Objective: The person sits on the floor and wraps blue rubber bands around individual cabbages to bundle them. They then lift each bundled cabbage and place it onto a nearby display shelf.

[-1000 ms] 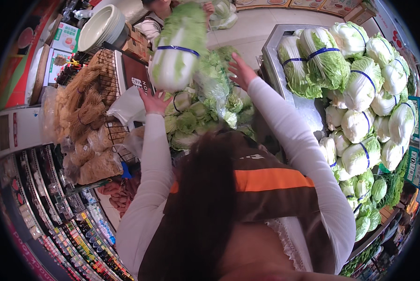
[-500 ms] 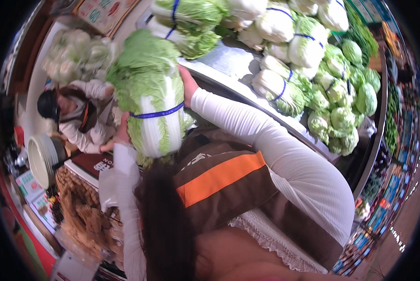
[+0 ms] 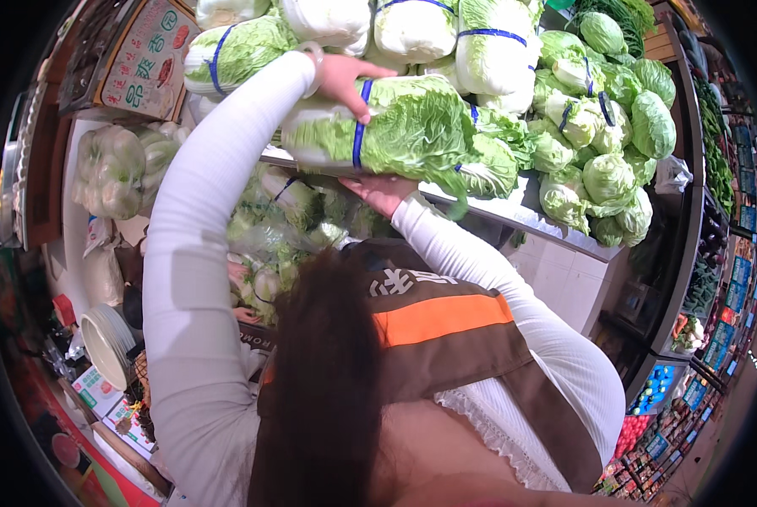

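A large napa cabbage (image 3: 324, 135) with a blue band round it lies on its side between my two hands, its leafy end pointing right. My left hand (image 3: 345, 83) grips it from above near the band. From below, my right hand (image 3: 384, 193) supports it, the palm against its near side. It is at the front edge of the display shelf, beside other banded napa cabbages (image 3: 414, 32); whether it rests on the shelf I cannot tell. Another napa cabbage (image 3: 247, 52) lies just behind my left wrist.
Round green cabbages (image 3: 608, 176) are heaped at the right. Below the shelf edge sits a clear bag of cabbages (image 3: 294, 203), with another person's hand (image 3: 245, 315) beside it. At the left are bagged pale vegetables (image 3: 112, 173), a sign board (image 3: 148, 59) and stacked white tubs (image 3: 108, 346).
The napa cabbage has moved right to the shelf and turned from upright to sideways. My left hand has shifted to its top, my right hand beneath. The other person is now mostly hidden.
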Available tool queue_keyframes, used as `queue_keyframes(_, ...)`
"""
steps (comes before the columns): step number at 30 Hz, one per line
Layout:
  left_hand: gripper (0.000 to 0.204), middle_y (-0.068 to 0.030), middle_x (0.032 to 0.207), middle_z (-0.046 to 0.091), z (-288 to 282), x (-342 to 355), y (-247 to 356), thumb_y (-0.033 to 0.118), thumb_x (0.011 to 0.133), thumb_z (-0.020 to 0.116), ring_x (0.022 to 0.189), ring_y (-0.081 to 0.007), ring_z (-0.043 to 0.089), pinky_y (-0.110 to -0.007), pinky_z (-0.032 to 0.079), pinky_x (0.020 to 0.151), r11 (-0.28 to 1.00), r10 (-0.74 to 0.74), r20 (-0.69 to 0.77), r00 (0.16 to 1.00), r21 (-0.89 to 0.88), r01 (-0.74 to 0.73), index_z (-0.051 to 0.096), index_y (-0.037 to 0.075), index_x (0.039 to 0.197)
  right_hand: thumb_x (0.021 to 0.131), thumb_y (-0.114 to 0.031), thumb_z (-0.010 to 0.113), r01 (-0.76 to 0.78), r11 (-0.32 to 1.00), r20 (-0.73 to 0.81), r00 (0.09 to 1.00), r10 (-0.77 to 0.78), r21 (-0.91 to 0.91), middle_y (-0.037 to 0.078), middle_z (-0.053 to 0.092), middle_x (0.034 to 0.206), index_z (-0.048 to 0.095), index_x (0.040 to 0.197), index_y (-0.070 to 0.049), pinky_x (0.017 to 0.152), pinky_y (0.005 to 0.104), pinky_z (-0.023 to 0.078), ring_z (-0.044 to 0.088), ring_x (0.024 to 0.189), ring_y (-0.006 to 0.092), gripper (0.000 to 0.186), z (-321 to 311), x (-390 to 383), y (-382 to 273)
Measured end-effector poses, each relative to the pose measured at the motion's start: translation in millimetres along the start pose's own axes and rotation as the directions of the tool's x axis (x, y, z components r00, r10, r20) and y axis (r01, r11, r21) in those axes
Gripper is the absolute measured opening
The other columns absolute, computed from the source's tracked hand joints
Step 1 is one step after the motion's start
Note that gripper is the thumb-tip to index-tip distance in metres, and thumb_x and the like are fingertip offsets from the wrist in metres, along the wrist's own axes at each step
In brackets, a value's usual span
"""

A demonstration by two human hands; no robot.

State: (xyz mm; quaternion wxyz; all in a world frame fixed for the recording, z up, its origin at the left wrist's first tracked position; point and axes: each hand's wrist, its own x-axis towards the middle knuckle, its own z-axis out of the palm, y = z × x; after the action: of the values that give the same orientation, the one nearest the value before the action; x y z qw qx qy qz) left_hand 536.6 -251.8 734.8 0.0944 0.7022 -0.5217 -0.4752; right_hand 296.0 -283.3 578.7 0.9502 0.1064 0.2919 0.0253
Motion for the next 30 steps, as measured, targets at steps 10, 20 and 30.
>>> queue_keyframes(10,0.05,-0.0175,0.136,0.054,120,15,-93,0.015,0.084,0.063,0.131,-0.0313,0.047,-0.037,0.034,0.111,0.928,-0.149,-0.925,0.351,-0.253,-0.274,0.056,0.002,0.131,0.087,-0.016,0.063,0.392,0.117,0.364,0.908,-0.209,-0.912,0.006,0.069,0.094,0.06,0.118,-0.003,0.072,0.0255,0.052,0.065,0.082,0.0141,0.034,54,-116,-92)
queue_keyframes(20,0.079,-0.0113,0.126,0.063,197,69,-84,0.072,0.092,0.036,0.109,-0.0288,0.063,-0.044,0.051,0.094,-0.475,-0.54,-0.227,0.81,-0.713,-0.517,0.053,0.008,0.136,0.086,-0.057,0.063,-0.212,-0.166,-0.216,0.976,0.005,-0.963,0.013,0.062,0.13,0.054,0.135,-0.001,0.104,0.0325,0.043,0.06,0.116,0.021,0.075,146,65,-148)
queue_keyframes(30,0.066,-0.0135,0.126,0.063,223,104,-73,0.055,0.098,0.048,0.108,-0.0262,0.064,-0.038,0.052,0.094,-0.167,-0.812,-0.335,0.478,-0.651,-0.741,0.053,-0.002,0.132,0.087,-0.04,0.065,-0.099,0.215,-0.079,0.992,0.103,-0.972,0.013,0.064,0.122,0.053,0.132,-0.001,0.098,0.0353,0.048,0.063,0.108,0.0217,0.061,78,81,-164)
